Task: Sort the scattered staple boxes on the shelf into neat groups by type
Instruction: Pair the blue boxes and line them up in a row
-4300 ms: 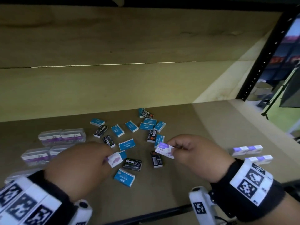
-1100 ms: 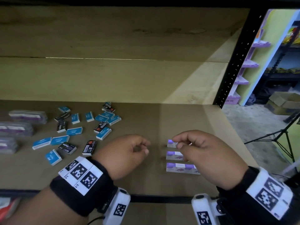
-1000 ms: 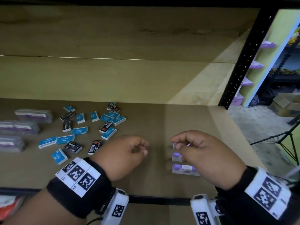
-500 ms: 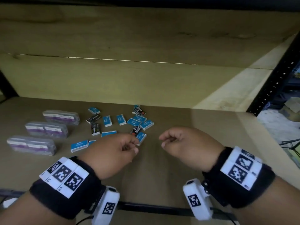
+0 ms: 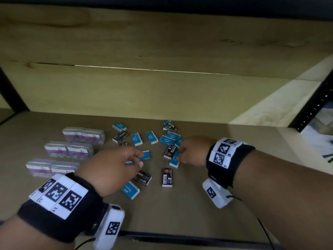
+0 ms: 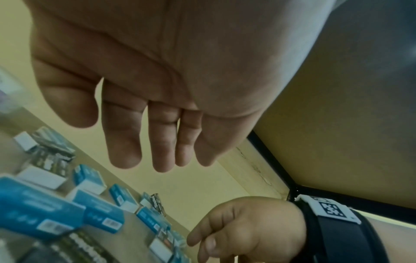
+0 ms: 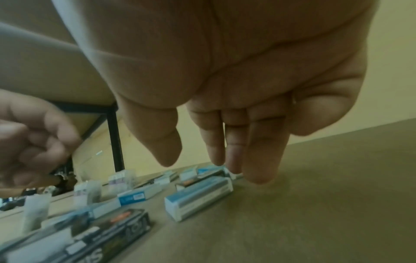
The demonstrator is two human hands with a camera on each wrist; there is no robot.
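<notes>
Small blue staple boxes [image 5: 152, 137] and black staple boxes [image 5: 167, 177] lie scattered on the shelf [image 5: 234, 195]. My left hand [image 5: 139, 160] hovers over the pile, fingertips by a blue box [image 5: 145, 155]. In the left wrist view the left hand [image 6: 162, 160] has straight fingers and holds nothing. My right hand [image 5: 180, 156] reaches down beside another blue box [image 5: 174, 162]. In the right wrist view the right hand [image 7: 202, 163] points its straight fingers down just behind that blue box [image 7: 198, 199], its palm bare.
Three rows of clear plastic cases with purple labels [image 5: 68, 149] stand at the left. The wooden back wall [image 5: 162, 91] closes the shelf. A black upright post [image 5: 310, 112] stands at the right, and the shelf's front edge [image 5: 180, 237] runs below my wrists.
The view has swung left, away from the purple-and-white boxes lined up at the right. Both hands, empty, have moved onto the scattered pile and their fingers have straightened.
</notes>
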